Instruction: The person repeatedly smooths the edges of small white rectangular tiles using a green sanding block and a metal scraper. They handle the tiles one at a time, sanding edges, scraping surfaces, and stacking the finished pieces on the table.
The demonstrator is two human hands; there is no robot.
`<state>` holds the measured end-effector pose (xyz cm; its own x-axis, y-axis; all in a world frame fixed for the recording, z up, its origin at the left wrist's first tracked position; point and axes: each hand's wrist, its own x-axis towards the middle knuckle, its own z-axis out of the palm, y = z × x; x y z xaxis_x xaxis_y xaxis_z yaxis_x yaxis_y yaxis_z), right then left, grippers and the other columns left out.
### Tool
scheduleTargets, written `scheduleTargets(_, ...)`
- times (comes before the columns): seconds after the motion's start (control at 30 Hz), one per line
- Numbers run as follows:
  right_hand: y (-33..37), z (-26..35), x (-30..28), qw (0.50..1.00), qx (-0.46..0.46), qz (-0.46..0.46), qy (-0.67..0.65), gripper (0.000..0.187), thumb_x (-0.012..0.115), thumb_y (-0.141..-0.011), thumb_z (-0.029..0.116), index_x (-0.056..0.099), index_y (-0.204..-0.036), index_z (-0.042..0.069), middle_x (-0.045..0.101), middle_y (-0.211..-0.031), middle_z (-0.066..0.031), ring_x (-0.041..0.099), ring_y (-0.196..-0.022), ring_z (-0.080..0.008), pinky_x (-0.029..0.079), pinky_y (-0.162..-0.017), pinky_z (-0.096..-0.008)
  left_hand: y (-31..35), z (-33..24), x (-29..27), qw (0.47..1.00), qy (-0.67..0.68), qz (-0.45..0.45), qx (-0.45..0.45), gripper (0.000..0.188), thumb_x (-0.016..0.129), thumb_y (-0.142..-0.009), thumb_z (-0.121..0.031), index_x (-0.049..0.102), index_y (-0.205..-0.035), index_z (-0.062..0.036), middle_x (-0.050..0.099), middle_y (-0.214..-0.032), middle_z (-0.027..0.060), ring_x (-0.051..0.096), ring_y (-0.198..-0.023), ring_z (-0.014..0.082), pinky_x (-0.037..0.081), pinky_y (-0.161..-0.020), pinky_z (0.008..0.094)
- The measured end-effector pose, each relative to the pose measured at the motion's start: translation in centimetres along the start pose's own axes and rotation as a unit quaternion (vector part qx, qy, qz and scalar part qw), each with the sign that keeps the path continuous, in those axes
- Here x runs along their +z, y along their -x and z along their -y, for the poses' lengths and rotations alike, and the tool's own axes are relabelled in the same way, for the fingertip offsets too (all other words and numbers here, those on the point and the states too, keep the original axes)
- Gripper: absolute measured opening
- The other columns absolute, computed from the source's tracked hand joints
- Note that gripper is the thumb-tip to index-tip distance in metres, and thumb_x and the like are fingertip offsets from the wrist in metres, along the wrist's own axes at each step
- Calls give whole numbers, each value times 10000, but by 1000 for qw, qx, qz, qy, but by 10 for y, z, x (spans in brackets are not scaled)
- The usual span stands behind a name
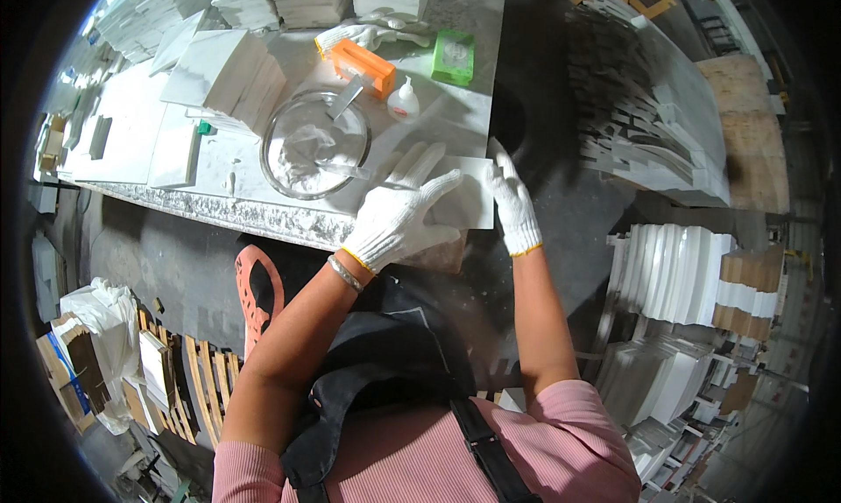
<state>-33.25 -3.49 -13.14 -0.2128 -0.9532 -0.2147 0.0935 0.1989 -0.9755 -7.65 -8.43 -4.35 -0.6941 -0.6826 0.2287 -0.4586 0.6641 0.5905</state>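
A flat white tile (pixel 476 188) lies near the front right corner of the worktable, its right side reaching the table edge. My right hand (pixel 513 205), in a white knit glove, grips that side of the tile. Also gloved, my left hand (pixel 399 212) is spread beside the tile's left part, with its fingers apart. A thin greyish strip shows by its fingers, but I cannot tell what it is. Left of this hand stands a round clear bowl (pixel 269 157) with white paste (pixel 307 148) inside. A flat-bladed scraper (pixel 346 98) leans on the bowl's far rim.
Behind the bowl are an orange box (pixel 363 67), a white pump bottle (pixel 404 100), a green box (pixel 453 57) and spare gloves (pixel 372 35). Stacked white tiles (pixel 223 74) stand at the left. Slab stacks (pixel 670 271) and a laden pallet (pixel 666 109) are on the right.
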Motion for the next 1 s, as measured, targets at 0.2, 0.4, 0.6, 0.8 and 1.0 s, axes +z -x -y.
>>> scheduleTargets(0.2,77,38,17,994,80,54,-52,778,770,-867,143,415,-1546,8,542,-1471,-98,471,-1379,-164,373,-1153,-339,4,5,3,1000,2,-1,-10,757,854,-708,-379,611,-1399,-191,421,-1592,152,375,-1481,382,348,-1196,466)
scheduleTargets(0.4,71,40,3,999,-9,41,4,728,652,-968,256,354,-1593,30,393,-1624,-122,348,-1499,-216,258,-1221,-363,2,5,4,1000,11,-6,-1,754,853,-708,-387,616,-1396,-190,414,-1596,157,372,-1480,388,349,-1192,466)
scheduleTargets(0.6,58,52,26,958,-140,17,248,726,707,-977,279,382,-1575,27,428,-1589,-195,400,-1478,-291,316,-1202,-390,4,5,2,1000,-21,-14,3,756,856,-703,-386,617,-1394,-193,419,-1595,156,365,-1489,367,318,-1208,468)
scheduleTargets(0.8,120,52,9,919,-144,17,366,560,756,-928,206,581,-1439,59,611,-1394,-203,581,-1297,-329,450,-1098,-406,8,4,2,1000,-11,-16,-4,752,862,-686,-359,627,-1381,-197,429,-1589,152,366,-1490,354,309,-1211,470)
scheduleTargets(1.0,96,65,20,974,73,-116,183,459,665,-988,440,704,-1229,52,717,-996,-29,610,-742,-88,470,-601,-253,5,2,3,999,-30,-18,4,745,867,-689,-344,629,-1380,-198,431,-1587,153,370,-1489,353,337,-1196,459)
